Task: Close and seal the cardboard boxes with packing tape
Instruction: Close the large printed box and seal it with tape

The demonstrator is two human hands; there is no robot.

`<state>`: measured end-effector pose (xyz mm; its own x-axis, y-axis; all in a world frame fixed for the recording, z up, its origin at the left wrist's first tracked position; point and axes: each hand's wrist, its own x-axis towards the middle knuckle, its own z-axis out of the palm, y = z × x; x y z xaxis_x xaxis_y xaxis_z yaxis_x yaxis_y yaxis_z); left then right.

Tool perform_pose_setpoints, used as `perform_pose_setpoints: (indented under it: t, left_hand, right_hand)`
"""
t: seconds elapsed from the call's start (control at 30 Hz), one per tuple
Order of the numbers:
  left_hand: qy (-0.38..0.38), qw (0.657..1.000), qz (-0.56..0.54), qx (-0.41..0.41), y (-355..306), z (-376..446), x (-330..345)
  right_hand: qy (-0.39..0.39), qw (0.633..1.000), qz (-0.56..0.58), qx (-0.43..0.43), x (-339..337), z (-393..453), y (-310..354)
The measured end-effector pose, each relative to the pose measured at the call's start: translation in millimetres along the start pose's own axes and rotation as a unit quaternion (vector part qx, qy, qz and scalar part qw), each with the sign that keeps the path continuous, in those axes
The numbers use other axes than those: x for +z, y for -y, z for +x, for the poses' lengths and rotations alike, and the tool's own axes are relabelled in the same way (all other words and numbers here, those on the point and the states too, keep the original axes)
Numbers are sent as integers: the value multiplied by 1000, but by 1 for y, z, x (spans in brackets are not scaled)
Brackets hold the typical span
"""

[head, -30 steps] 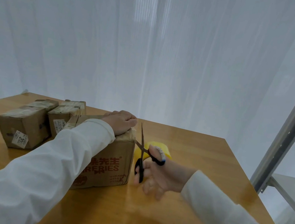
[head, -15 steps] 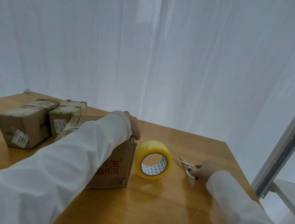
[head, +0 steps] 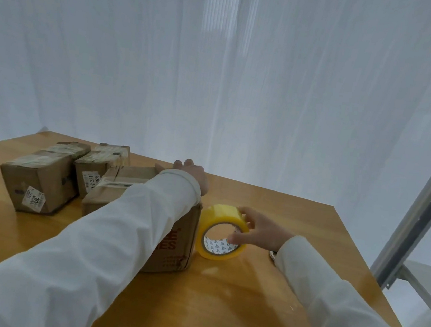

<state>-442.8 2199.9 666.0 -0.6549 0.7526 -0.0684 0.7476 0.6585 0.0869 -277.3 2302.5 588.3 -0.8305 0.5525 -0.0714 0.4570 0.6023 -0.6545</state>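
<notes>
Nearest to you lay your two white sleeves, one on each arm, stretched out across the glossy wooden counter. Your right hand gripped the one roll of yellow packing tape, thumb tucked into its patterned core and the other fingers curled over its outer band. That roll stood on edge on the counter, just beside the right face of the nearest box, and whether the two touched could not be told.

You had three cardboard boxes in all. The closest, a brown cardboard box with red lettering on its side, sat under your left forearm, and a strip of clear tape ran across its top. Your left hand rested over the far top edge of that box, fingers stretched forward and mostly hidden behind your wrist, so I cannot tell how firmly they pressed.

Farther off to the left stood the other two boxes: a brown taped box with a white sticker on its near face, and a smaller brown taped box with a printed label just behind the first box. Both were closed and banded with tape.

Beyond the counter hung a white curtain, and one grey metal frame leaned at the right.
</notes>
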Motion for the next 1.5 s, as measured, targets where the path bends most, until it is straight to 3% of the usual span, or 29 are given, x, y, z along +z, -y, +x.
perform_pose_setpoints:
  t: [0.13, 0.23, 0.3, 0.37, 0.43, 0.5, 0.6, 0.7, 0.83, 1.07, 1.2, 1.4, 1.5]
  left_hand:
    - [-49, 994, -92, 26, 5, -8, 1]
    - [-183, 973, -96, 101, 7, -13, -1]
    - [-300, 930, -62, 204, 1, -23, -3]
    - [-363, 871, -123, 306, -12, -38, -2]
    - [-317, 845, -255, 348, -30, -57, 5]
    - [-186, 860, -339, 334, -46, -66, 16]
    - [-47, 874, -407, 261, -55, -55, 33]
    - [16, 854, -460, 242, -52, -41, 50]
    - [17, 862, -446, 242, -52, -36, 64]
    - [-57, 902, -375, 207, -63, -37, 74]
    - [-99, 900, -372, 205, -70, -37, 83]
    - [-24, 914, -372, 158, -74, -29, 93]
    - [-37, 922, -362, 129, -75, -26, 93]
  right_hand:
    - [-24, 999, 38, -2, 3, -5, 0]
    - [-73, 994, 86, -4, -2, -19, 7]
    - [-132, 989, 71, -14, -6, -27, 9]
    - [-222, 974, 50, -20, -8, -35, 11]
    - [-308, 950, 25, -45, -6, -41, 9]
    - [-354, 933, 15, -56, -5, -43, 5]
    - [-370, 927, -9, -67, -4, -50, -5]
    - [-385, 919, -9, -82, -1, -59, -17]
    - [-399, 913, -22, -85, 6, -63, -35]
    - [-409, 907, -45, -93, 21, -54, -59]
    - [-413, 907, -30, -73, 21, -52, -66]
    - [-420, 905, -19, -60, 23, -51, -73]
    - [-423, 904, -22, -61, 24, -50, -74]
